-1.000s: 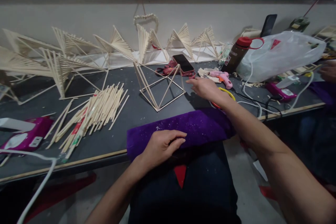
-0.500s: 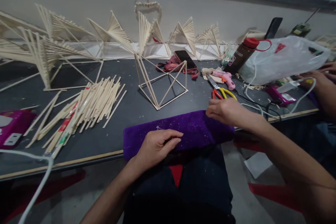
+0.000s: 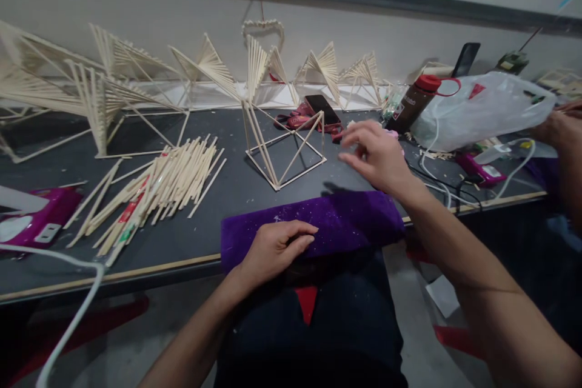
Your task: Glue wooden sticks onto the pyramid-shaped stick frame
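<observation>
Left hand (image 3: 277, 248): on the purple cloth (image 3: 350, 218) at the bench's near edge; grip loosely curled, slim gap between thumb and forefinger, nothing visible in it.
Right hand (image 3: 375, 157): raised over the bench (image 3: 236, 194), beyond the cloth; grip half open, thumb and fingers apart, nothing seen in it.
Stick frame (image 3: 262, 147): standing on the bench, left of the right hand, not touching it; square base, sticks sloping up.
Loose sticks (image 3: 177, 179): heaped left of the frame.
Phone (image 3: 322, 108): behind the frame, beside a red strap (image 3: 295, 119).
Bottle (image 3: 411, 103): tilted, red cap, against a plastic bag (image 3: 491, 112).
Twisted stick models (image 3: 321, 66): in a row near the wall.
</observation>
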`<state>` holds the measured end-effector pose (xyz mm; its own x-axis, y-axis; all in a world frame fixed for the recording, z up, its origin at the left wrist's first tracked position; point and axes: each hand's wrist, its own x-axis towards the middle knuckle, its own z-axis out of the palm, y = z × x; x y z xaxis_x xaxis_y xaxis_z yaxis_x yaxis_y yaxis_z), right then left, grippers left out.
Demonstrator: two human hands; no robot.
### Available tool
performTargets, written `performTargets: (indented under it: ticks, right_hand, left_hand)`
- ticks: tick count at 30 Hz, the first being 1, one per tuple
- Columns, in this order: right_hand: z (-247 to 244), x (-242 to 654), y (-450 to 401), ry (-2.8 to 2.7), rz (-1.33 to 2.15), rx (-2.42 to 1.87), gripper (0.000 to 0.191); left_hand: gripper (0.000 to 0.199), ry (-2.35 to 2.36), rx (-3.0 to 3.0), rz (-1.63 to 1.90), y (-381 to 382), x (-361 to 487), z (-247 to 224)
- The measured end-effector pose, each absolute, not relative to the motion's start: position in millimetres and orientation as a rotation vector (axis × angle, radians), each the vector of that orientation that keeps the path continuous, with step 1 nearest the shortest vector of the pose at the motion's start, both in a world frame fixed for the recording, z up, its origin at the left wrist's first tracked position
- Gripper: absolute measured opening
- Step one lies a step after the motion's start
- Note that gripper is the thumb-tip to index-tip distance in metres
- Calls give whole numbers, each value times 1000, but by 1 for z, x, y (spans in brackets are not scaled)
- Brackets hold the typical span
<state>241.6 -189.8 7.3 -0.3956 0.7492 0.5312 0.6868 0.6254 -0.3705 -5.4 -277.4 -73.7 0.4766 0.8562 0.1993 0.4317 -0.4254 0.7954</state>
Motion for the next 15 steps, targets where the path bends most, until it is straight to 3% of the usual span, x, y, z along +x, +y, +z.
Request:
performTargets:
  ticks: [3, 4, 8, 12, 15]
  right_hand:
    - [2, 238, -146, -2099, -13, -1288, 48]
    - [0, 236, -137, -2128, 9, -1323, 51]
    - [-11, 231, -136, -2300, -51, -1492, 25]
    - [-23, 230, -184, -2630, -325, -1323, 30]
    - [-33, 226, -227, -2840, -271, -998, 25]
  left_hand:
    - [16, 1058, 2041, 807, -278, -5, -75]
    - [15, 1056, 2045, 813, -278, -6, -76]
    - [15, 1038, 2047, 829, -279, -7, -78]
    - [15, 1014, 2040, 854, -280, -7, -79]
    - [18, 1015, 1980, 1039, -282, -6, -80]
